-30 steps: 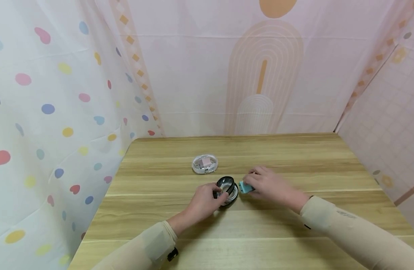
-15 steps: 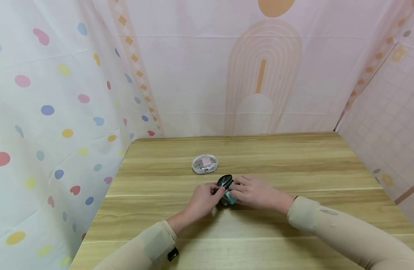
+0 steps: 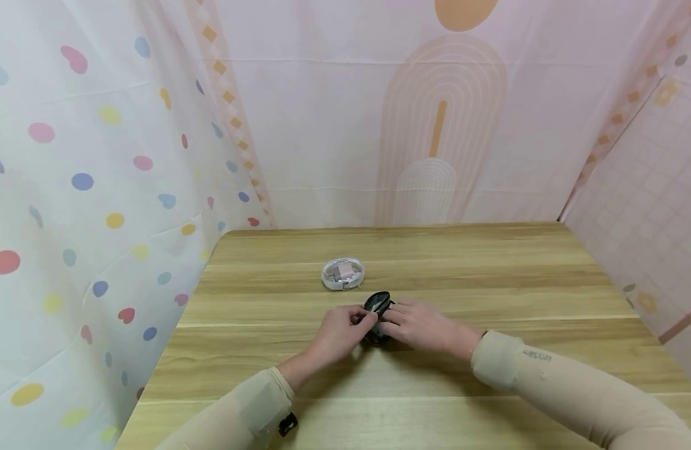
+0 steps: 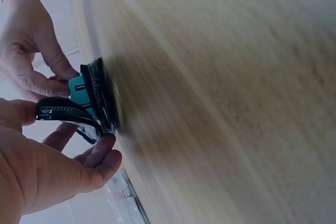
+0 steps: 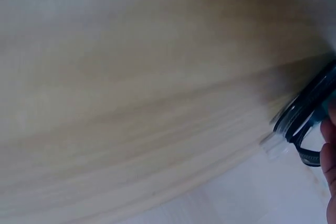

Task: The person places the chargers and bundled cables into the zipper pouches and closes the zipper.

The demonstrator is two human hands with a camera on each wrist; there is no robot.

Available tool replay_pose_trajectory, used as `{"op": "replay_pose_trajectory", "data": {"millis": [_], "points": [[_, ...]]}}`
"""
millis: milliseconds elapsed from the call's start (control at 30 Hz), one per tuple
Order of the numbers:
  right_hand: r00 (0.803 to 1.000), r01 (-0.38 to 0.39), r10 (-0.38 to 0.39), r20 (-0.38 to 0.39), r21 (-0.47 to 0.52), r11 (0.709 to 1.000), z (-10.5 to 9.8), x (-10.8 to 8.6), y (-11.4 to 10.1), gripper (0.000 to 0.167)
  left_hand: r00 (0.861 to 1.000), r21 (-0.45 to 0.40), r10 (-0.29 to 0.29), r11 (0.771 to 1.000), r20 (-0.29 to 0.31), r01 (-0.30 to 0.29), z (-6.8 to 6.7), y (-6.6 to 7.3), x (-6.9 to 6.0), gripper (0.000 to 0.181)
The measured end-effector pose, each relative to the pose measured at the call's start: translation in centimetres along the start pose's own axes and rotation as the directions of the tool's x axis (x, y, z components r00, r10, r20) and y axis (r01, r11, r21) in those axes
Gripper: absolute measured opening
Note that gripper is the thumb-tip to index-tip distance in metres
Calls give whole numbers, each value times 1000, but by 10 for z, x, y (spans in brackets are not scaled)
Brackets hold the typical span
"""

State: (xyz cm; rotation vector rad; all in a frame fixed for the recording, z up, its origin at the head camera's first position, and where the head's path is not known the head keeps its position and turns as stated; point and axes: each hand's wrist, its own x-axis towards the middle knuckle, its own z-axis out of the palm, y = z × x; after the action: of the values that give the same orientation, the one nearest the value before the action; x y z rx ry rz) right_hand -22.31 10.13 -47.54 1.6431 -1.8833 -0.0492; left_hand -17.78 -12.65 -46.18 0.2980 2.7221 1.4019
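Note:
A small round black zip case (image 3: 377, 300) stands unzipped near the middle of the table. My left hand (image 3: 341, 331) pinches its raised lid between thumb and fingers. In the left wrist view the lid (image 4: 60, 109) folds up from the base. A teal block (image 4: 80, 92), possibly a charger plug, sits partly within the base. My right hand (image 3: 421, 325) has its fingertips curled on that block, and in the head view they mostly cover it. At the edge of the right wrist view, fingers (image 5: 329, 153) show beside the case. The white coil seen earlier inside the case is hidden.
Behind the hands, a clear oval case (image 3: 341, 285) with a white rim holds a pale pink block. The wooden table (image 3: 491, 262) is bordered by patterned curtains (image 3: 322, 125) at the back and both sides.
My right hand has moved left, carrying the teal block from beside the black case into its base. The left hand stays on the lid, which now leans over the base more.

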Motion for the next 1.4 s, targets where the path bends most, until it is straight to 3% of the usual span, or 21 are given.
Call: {"op": "replay_pose_trajectory", "data": {"millis": [133,333,467,633,733,867,967,1033,1100,1200,1233,1333,1400], "points": [[994,-104,105,-6,125,987,-3,-3,-5,21,1000,10,17,1000,13,-17,1,0,1,25],[962,-255,224,153,233,938,-12,-9,-9,26,1000,64,18,998,4,-19,0,-1,0,30],[945,-289,231,230,263,921,-13,-11,-10,26,1000,92,11,996,-5,-10,0,-2,0,40],[937,-275,203,284,244,930,-15,-10,-10,27,999,98,31,995,-8,-31,0,-2,1,42],[943,-269,196,270,266,926,-16,-11,-10,26,999,103,44,994,-3,-44,0,-3,1,40],[957,-277,227,179,338,899,-15,-14,-8,15,999,108,37,993,14,-38,0,-3,1,38],[940,-342,320,121,349,872,-14,-14,-4,8,1000,89,-9,996,21,7,1,-4,1,49],[896,-444,422,141,355,823,-13,-13,1,12,999,65,-39,997,21,37,1,-4,2,63],[827,-560,519,216,387,732,-13,-10,7,20,997,31,-71,997,19,71,0,-3,3,77],[714,-698,580,393,464,545,-11,-3,20,40,995,-3,-94,996,27,94,0,-3,5,89],[685,-726,573,451,488,484,-9,-1,24,44,994,-10,-105,994,33,105,0,-3,6,91],[642,-764,500,581,543,348,-3,5,38,50,990,-6,-131,991,42,132,0,-3,7,95],[635,-770,447,630,565,298,2,7,45,49,988,-3,-147,989,37,148,1,-2,7,96]]}}
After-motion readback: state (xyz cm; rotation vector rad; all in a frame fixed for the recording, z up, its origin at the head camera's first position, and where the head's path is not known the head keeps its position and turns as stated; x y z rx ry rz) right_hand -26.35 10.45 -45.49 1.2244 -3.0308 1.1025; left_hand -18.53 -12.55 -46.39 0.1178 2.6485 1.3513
